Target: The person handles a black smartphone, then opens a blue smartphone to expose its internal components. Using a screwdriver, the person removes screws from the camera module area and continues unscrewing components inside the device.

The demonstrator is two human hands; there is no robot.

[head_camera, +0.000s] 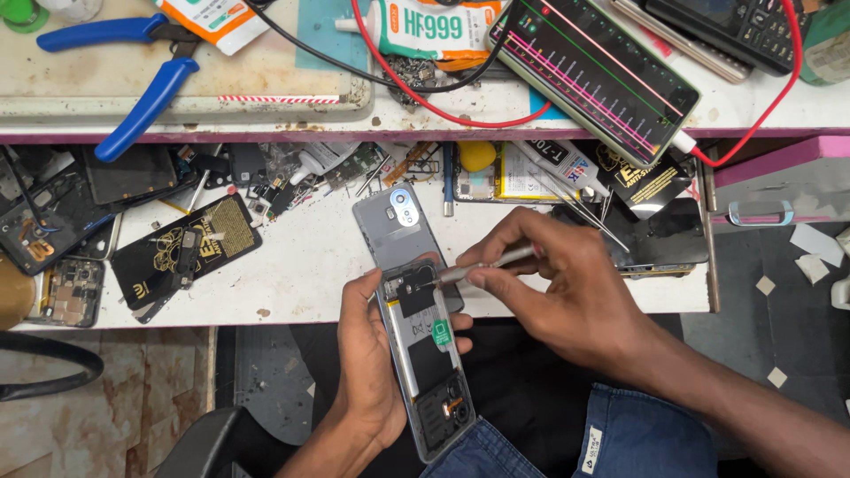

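My left hand (367, 358) cradles an opened smartphone (429, 363) from below, its insides facing up with a black battery and a small green sticker showing. The phone's grey back cover (398, 230), with a camera bump, lies just beyond it on the white drawer shelf (301, 265). My right hand (553, 283) pinches a thin metal screwdriver (487, 264), whose tip touches the upper part of the phone's internals near the thumb of my left hand.
Blue-handled pliers (133, 80) lie on the upper bench at left. A glue tube (425, 26), red and black cables (416, 88) and a lit phone screen (602, 75) are at top. Phone parts, boards and black pouches (190, 243) crowd the shelf.
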